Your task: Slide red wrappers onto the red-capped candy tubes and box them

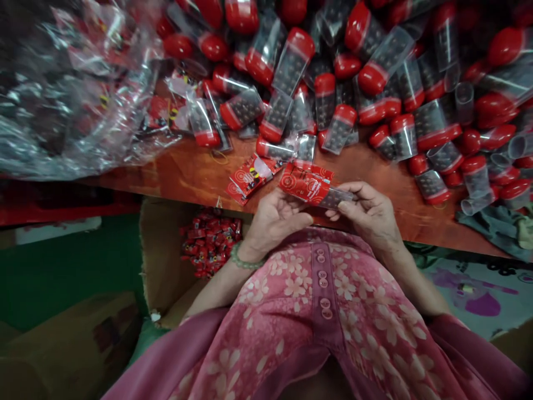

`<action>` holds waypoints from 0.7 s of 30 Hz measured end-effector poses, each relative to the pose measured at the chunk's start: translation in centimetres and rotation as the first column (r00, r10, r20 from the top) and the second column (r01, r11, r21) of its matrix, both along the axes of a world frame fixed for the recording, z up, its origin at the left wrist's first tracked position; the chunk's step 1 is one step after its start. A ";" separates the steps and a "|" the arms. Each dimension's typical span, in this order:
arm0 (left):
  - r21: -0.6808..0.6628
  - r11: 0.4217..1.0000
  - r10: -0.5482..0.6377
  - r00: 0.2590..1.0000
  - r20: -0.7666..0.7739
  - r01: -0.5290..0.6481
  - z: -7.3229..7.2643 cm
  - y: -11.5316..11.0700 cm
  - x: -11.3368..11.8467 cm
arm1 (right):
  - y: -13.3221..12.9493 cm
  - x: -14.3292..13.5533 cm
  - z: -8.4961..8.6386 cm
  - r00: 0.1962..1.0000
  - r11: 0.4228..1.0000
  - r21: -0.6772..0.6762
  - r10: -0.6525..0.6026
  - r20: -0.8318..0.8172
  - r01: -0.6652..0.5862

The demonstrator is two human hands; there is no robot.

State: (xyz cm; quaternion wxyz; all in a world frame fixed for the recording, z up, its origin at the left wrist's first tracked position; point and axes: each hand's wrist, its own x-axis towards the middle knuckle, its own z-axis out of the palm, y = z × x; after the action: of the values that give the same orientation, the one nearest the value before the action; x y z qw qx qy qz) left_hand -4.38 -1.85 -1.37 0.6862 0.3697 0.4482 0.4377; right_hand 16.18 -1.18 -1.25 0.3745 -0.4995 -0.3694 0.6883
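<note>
My left hand [277,219], with a green bead bracelet [250,257] at its wrist, is closed around the left end of a red printed wrapper [306,184]. From the wrapper's right end sticks out a clear tube of dark balls [335,195]. My right hand [370,214] pinches this tube between thumb and fingers. The tube's left part is hidden inside or behind the wrapper; I cannot tell which. Just left of it, flat red printed wrappers [252,176] lie on the table [179,172] near its front edge.
Many clear tubes with red caps and dark balls [291,64] are heaped across the back and right. Crumpled clear plastic [83,111] covers the left. Below the edge, a cardboard box [160,250] holds small red packets [212,241]. A dark cloth [491,225] lies at right.
</note>
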 end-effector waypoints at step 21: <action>-0.172 0.984 0.078 0.982 0.170 -0.048 -1.7 1.5 2.3 | 1.4 -3.0 -1.0 0.974 0.998 -0.063 -0.007 -0.225 -0.007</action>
State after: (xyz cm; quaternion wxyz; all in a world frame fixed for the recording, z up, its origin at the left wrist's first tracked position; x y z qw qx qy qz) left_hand -2.07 -0.39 -3.02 0.7376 0.2561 0.4324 0.4510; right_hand 13.18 0.22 -2.28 0.3981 -0.4298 -0.3025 0.7518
